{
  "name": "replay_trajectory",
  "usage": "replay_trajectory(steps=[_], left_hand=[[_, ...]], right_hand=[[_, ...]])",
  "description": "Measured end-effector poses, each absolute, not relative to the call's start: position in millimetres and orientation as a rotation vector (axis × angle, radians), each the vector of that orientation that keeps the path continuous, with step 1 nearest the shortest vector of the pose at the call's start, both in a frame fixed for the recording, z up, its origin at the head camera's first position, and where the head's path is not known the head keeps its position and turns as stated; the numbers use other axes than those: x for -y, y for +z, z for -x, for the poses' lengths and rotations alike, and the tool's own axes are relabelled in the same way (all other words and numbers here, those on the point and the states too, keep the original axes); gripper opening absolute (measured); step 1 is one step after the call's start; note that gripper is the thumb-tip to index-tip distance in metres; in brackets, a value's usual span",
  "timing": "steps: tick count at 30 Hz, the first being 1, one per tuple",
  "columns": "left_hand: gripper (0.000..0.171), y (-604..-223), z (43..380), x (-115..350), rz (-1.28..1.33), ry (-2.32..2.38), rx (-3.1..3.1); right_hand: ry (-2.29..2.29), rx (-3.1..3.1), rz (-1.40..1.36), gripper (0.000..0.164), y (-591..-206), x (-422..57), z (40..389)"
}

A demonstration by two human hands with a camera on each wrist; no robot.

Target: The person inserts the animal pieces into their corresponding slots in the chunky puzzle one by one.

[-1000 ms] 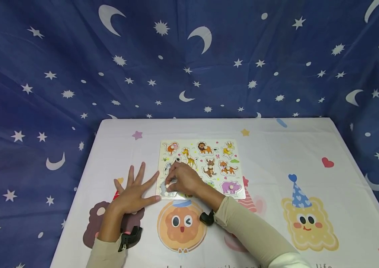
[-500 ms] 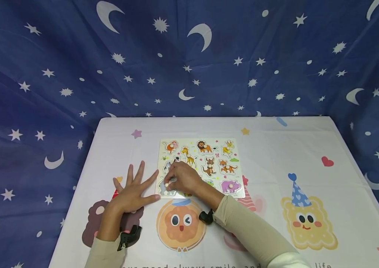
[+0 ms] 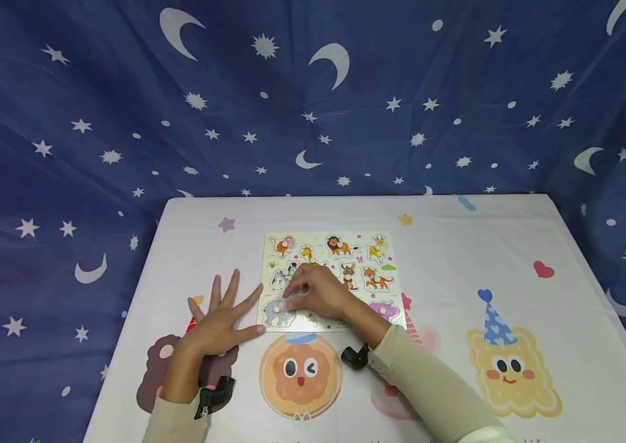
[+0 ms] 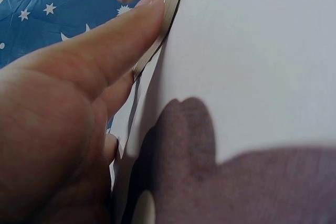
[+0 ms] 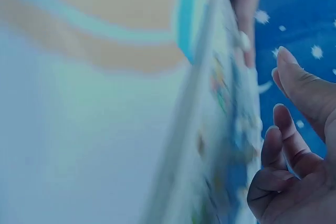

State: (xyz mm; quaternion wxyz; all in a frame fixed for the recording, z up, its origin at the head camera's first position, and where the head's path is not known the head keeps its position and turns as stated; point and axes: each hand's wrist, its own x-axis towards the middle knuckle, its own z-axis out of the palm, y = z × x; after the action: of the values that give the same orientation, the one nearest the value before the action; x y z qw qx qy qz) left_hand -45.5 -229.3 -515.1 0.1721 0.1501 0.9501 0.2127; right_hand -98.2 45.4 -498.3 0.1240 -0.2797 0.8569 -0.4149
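An animal knob puzzle board (image 3: 313, 235) lies flat on the table. My left hand (image 3: 216, 323) rests beside its left edge, fingers spread, and the thumb (image 4: 126, 30) touches the board's side in the left wrist view. Over the lower left of the board hovers my right hand (image 3: 321, 292), close to the grey elephant piece (image 3: 273, 317), which sits in its recess. The right wrist view shows the right thumb (image 5: 304, 85) apart from the bent fingers, with nothing between them. A zebra piece (image 3: 280, 280) lies just above the elephant. My right hand partly covers the giraffe, kangaroo and hippo.
Lion (image 3: 339, 245), monkey (image 3: 285, 245), yellow deer-like (image 3: 377, 248) and tiger (image 3: 376, 280) pieces also sit in the board. The white tablecloth (image 3: 440, 258) carries printed cartoon figures. A dark blue star-and-moon curtain (image 3: 368, 147) hangs behind the table.
My right hand has let go of the elephant's knob and shifted slightly to the right, uncovering the elephant and zebra. My left hand stays in place beside the board.
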Motion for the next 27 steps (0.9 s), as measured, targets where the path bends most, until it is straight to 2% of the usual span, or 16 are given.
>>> replay_trajectory(steps=[15, 27], left_hand=[[0.086, -514, 48, 230, -0.442, 0.612, -2.692], [0.082, -513, 46, 240, -0.38, 0.726, -2.663]], right_hand=[[-1.433, -2.655, 0.366, 0.014, -478, -164, 77], [-1.24, -3.134, 0.108, 0.02, -477, -265, 65]])
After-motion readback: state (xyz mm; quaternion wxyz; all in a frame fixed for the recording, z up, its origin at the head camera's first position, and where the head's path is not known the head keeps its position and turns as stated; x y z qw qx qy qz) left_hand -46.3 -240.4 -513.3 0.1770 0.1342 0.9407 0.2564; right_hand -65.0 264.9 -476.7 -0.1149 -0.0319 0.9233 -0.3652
